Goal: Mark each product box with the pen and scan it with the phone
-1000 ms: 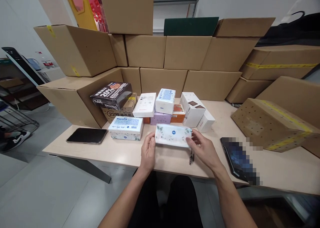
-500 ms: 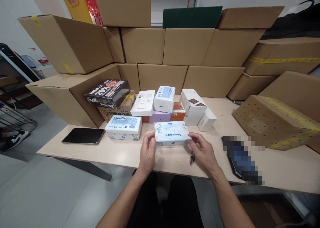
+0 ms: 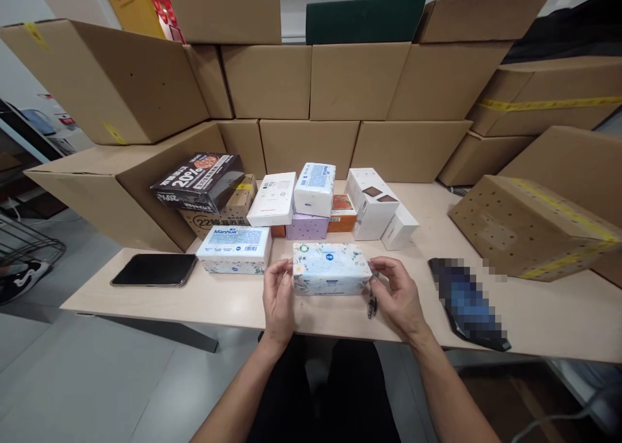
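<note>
A black smartphone (image 3: 153,270) is laid flat on the left of the tabletop (image 3: 549,320). Along the back, plain cardboard boxes (image 3: 308,148) are stacked, topped by a dark green box (image 3: 364,21). At right, a dotted carton (image 3: 529,226) sealed with yellow tape is set near a pixelated dark device (image 3: 461,300).

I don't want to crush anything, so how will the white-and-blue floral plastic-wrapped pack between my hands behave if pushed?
The floral pack probably gives a little, since its wrapping looks thin and soft-edged. It may slide readily, as that film appears smooth. Its flat-sided block shape suggests it's unlikely to roll.
</note>
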`<action>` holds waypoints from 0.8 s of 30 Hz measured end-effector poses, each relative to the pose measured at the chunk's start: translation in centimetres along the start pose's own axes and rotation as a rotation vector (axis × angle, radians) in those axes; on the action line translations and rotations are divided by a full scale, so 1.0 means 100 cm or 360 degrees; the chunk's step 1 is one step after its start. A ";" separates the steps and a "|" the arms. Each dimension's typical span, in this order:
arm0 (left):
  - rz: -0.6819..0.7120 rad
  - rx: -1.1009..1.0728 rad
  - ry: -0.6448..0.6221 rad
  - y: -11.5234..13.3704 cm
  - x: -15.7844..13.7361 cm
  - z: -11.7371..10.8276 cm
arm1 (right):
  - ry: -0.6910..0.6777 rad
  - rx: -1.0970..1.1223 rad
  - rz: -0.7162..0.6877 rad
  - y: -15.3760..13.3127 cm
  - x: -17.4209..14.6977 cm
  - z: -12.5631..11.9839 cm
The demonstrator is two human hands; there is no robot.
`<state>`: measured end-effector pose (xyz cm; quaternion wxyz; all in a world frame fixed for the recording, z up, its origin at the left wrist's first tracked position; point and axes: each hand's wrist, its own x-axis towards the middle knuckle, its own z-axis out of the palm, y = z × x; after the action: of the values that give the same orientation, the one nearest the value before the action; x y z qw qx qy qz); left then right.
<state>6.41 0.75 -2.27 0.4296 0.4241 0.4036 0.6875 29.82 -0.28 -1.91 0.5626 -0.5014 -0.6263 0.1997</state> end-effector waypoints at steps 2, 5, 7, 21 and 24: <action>-0.0013 0.0021 -0.0017 0.000 0.000 0.000 | 0.0006 0.0002 0.0016 0.000 0.000 0.000; -0.0012 0.0152 -0.0085 0.002 0.001 0.000 | 0.0027 -0.0008 0.0100 0.000 0.001 0.000; 0.0009 0.0298 -0.0135 0.003 0.002 -0.001 | 0.0005 -0.0055 0.0165 -0.001 0.001 0.000; 0.0279 -0.0014 -0.0068 -0.001 0.000 -0.004 | -0.0006 0.0190 -0.0077 -0.012 0.000 -0.007; 0.0224 0.0049 -0.0005 -0.003 -0.001 -0.003 | 0.0001 0.0114 -0.0031 -0.012 -0.001 -0.005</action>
<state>6.20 0.72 -2.67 0.3742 0.4590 0.3828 0.7091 29.78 -1.01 -0.78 0.5823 -0.4750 -0.6233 0.2163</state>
